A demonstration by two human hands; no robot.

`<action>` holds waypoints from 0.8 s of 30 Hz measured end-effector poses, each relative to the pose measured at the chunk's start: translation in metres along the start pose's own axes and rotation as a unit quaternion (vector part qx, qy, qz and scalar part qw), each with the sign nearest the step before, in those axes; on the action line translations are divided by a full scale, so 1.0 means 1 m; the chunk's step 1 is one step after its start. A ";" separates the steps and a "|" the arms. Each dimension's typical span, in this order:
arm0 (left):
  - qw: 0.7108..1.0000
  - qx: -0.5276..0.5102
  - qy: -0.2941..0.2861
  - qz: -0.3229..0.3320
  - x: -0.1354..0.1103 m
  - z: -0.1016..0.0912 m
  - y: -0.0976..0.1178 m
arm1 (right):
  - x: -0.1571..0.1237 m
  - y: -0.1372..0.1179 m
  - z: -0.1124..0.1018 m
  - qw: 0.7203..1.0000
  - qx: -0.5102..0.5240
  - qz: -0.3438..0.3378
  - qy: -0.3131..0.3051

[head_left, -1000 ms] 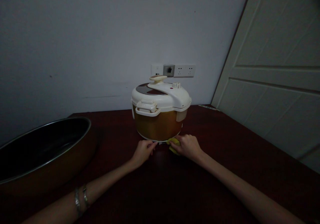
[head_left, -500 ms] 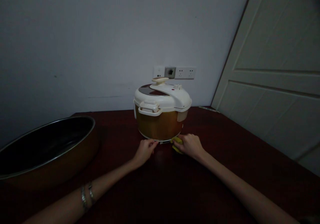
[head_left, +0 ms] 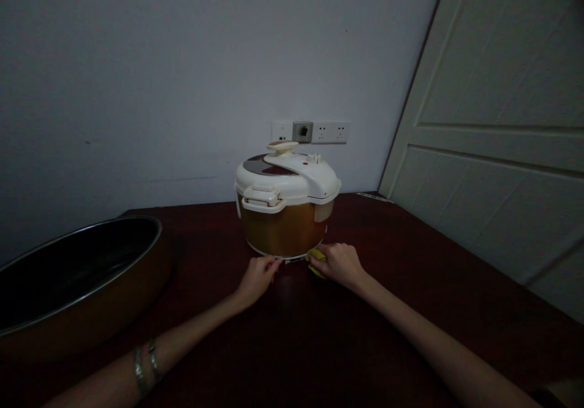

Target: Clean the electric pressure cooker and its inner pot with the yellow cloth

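Note:
A pressure cooker [head_left: 285,213] with a cream lid and a golden-brown body stands on the dark red table [head_left: 410,286], near the wall. My left hand [head_left: 256,279] rests at the cooker's lower front edge, fingers curled and touching its base. My right hand [head_left: 337,264] is closed on a yellow cloth [head_left: 314,257] pressed against the bottom right of the cooker's base. Most of the cloth is hidden under my fingers.
A large, dark round pan [head_left: 77,280] with a metal rim sits at the table's left. A row of wall sockets [head_left: 310,132] is behind the cooker. A pale panelled door [head_left: 497,152] stands along the table's right side.
Both hands have stayed at the cooker's base; the right hand with the cloth has shifted slightly along the bottom edge. My head has moved a little, shifting the view.

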State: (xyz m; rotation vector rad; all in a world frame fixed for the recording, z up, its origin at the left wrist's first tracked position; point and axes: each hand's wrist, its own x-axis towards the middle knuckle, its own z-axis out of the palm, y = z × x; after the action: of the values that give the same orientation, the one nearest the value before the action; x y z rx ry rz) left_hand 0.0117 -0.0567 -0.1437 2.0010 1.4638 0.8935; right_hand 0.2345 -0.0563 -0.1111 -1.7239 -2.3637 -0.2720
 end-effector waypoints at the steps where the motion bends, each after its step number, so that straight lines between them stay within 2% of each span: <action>1: 1.000 0.001 0.001 -0.002 0.000 0.000 0.001 | 0.000 -0.003 0.000 1.000 0.002 -0.008 0.002; 6: 1.000 0.001 0.006 0.001 0.000 0.000 0.003 | 0.001 -0.027 0.000 0.997 0.025 -0.074 0.003; 14: 1.000 -0.001 0.010 0.000 0.000 0.001 0.001 | -0.001 -0.005 -0.005 1.000 -0.002 0.008 -0.007; 20: 1.000 0.001 0.010 0.000 0.000 0.001 0.001 | 0.001 -0.030 -0.005 0.999 0.014 -0.047 -0.001; 24: 1.000 0.001 0.011 -0.003 -0.001 0.000 0.004 | 0.002 -0.021 -0.008 1.000 0.018 -0.017 -0.011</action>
State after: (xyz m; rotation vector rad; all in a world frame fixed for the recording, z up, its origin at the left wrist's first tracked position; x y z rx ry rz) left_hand 0.0140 -0.0586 -0.1413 1.9931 1.4811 0.9151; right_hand 0.2141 -0.0627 -0.1037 -1.6806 -2.3997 -0.2163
